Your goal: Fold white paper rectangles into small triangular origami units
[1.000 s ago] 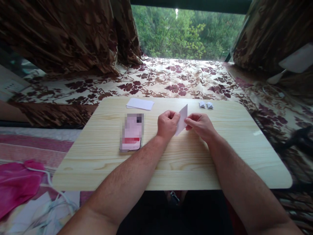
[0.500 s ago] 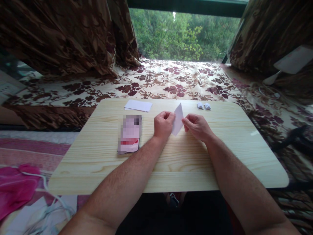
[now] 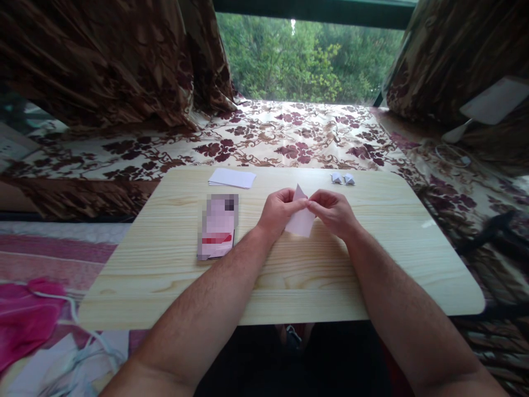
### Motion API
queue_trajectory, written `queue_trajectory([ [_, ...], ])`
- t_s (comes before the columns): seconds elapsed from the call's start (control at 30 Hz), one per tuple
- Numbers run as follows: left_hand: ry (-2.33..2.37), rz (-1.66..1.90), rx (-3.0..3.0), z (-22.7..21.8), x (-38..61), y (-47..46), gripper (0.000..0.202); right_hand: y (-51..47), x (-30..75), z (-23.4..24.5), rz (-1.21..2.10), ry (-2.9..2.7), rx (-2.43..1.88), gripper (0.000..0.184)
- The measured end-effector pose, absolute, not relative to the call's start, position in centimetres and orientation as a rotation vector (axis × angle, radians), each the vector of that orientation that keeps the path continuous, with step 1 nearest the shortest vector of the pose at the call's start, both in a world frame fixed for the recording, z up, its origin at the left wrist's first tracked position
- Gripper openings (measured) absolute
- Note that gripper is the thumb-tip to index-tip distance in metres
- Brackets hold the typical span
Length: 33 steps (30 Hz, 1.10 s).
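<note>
A small piece of white paper (image 3: 300,224), pointed at its top, is held just above the middle of the table. My left hand (image 3: 281,209) grips it from the left, with the thumb across its face. From the other side, my right hand (image 3: 330,209) pinches the paper's right edge. The thumbs of both hands meet near its upper part. Fingers behind the sheet are hidden, and so are any folds there.
A stack of white paper strips (image 3: 232,178) lies at the table's back left, with a phone (image 3: 218,226) in front of it. Two small folded paper pieces (image 3: 343,178) sit at the back right. The wooden table (image 3: 144,264) has rounded corners.
My right hand has come left so that both thumbs meet on the paper. The paper has turned, and its lower part now looks wider and faces me.
</note>
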<state>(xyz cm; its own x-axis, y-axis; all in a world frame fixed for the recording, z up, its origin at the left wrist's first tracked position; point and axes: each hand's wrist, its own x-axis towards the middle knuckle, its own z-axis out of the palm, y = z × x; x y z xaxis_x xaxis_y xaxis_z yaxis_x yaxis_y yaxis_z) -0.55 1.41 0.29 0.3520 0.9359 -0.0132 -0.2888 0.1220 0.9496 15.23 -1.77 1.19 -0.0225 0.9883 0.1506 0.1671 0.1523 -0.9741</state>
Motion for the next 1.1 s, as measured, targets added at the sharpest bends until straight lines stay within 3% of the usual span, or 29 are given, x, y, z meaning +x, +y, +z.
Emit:
queue_trajectory([
  [0.27,0.732,1.033,0.971,0.19,-0.61,1.55,0.019,-2.14,14.88,0.87,1.012,-1.505,-1.215,0.028],
  [1.1,0.747,1.210,0.737,0.26,-0.42,2.39,0.015,-2.17,14.94,0.95,0.824,-1.661,-1.345,0.016],
])
